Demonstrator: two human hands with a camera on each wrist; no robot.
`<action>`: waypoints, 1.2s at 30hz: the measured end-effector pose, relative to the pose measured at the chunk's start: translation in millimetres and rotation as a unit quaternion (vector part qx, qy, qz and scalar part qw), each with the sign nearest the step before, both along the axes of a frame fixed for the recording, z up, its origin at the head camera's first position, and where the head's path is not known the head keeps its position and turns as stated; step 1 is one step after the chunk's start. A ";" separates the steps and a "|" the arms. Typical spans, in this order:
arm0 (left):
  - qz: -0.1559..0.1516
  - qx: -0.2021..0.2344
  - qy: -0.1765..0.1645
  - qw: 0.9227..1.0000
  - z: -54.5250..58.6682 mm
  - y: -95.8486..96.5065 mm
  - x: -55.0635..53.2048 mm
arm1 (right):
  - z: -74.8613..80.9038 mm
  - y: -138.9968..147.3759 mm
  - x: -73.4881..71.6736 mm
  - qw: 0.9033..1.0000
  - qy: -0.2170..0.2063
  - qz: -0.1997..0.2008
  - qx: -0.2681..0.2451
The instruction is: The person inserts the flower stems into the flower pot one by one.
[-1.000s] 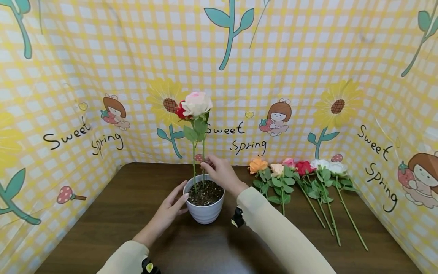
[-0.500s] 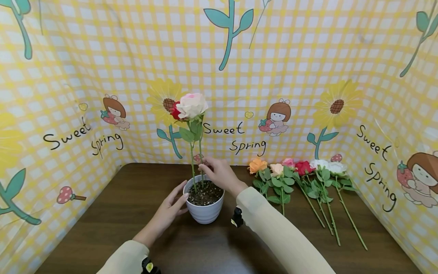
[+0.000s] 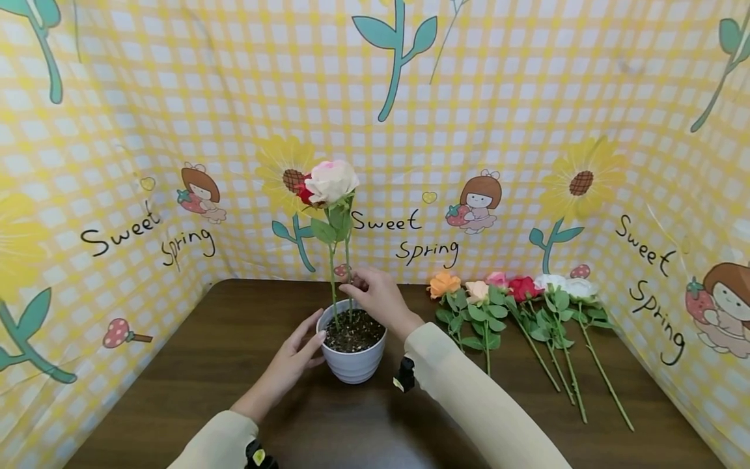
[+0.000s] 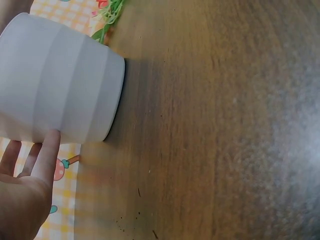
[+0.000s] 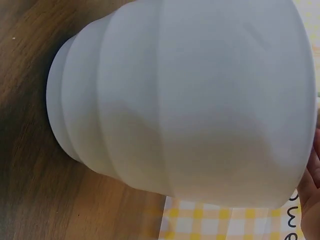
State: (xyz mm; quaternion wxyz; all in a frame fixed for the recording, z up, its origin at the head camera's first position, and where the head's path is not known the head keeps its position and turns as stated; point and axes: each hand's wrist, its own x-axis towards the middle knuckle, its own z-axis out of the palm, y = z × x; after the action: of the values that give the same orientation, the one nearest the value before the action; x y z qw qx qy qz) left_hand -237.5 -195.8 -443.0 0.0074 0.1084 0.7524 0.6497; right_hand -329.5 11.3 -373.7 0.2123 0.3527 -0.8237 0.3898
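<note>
A: What's held in R hand?

B: Rose stem, R one of 2, pinched btwn thumb & fingers, upright in soil; pinch seen in head cam only.

A: & L hand?

B: Laid on L side of white pot, fingers fairly straight & spread; in L wrist cam a fingertip is shown against it. R wrist view's mostly filled by pot, stem hidden.

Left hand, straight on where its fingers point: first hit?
The white ribbed plant pot. The left hand touches its outer wall, so there looks to be no free gap. Whether the far fingers would press squarely or slide past its side is hard to tell; depth is unclear.
</note>
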 end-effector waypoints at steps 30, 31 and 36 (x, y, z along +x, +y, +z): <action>0.000 0.006 0.002 1.000 -2.1 0.0 -1.5 | 4.9 0.4 -4.3 0.996 -0.053 0.044 0.058; -0.001 0.006 0.004 1.000 -2.0 0.2 -1.3 | 4.7 0.7 -4.0 0.996 -0.056 0.043 0.057; 0.000 0.004 0.006 1.000 -0.8 0.9 -0.3 | 2.4 1.6 -4.6 0.996 -0.063 0.047 0.054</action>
State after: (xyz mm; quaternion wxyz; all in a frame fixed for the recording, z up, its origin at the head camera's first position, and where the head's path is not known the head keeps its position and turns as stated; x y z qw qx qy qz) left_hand -237.8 -195.0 -443.7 0.0027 0.1127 0.7498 0.6521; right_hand -334.1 12.9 -371.3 0.1227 0.3766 -0.8377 0.3760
